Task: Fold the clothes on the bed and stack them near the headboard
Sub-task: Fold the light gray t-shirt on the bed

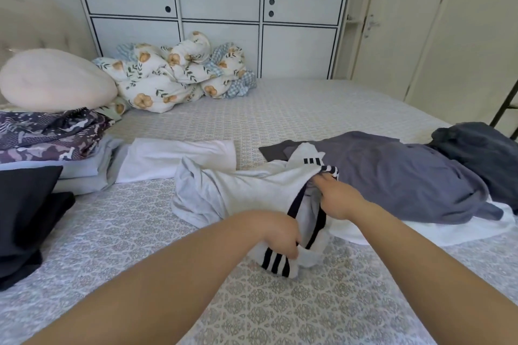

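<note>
Both hands on the white shirt (241,190), the one with black stripes, crumpled mid-bed on the patterned bed sheet (280,117). Left hand (280,235) grip: fingers curled round the near striped cuff, which bunches under and right of the knuckles. Right hand (336,199) grip: fingers tucked into a fold by the far striped edge, pinching the cloth; fingertips hidden inside the fabric. So the shirt spans between the two grips, its bulk lying left of and beyond both hands, flat on the bed. Just right of the right hand: grey-blue shirt (406,176) spread loose, partly over a white cloth (420,232). Dark garment (476,148) heaped at the far right edge. Left of the striped shirt: folded white piece (179,159) touching its far side. Further left, near the headboard (33,28): stack with a purple patterned garment (47,134) on top of pale blue folded clothes (84,173); black folded clothes (25,216) just in front of it. Pink pillow (53,81) and floral quilt (173,75) bunched up against the wardrobe (218,3).
</note>
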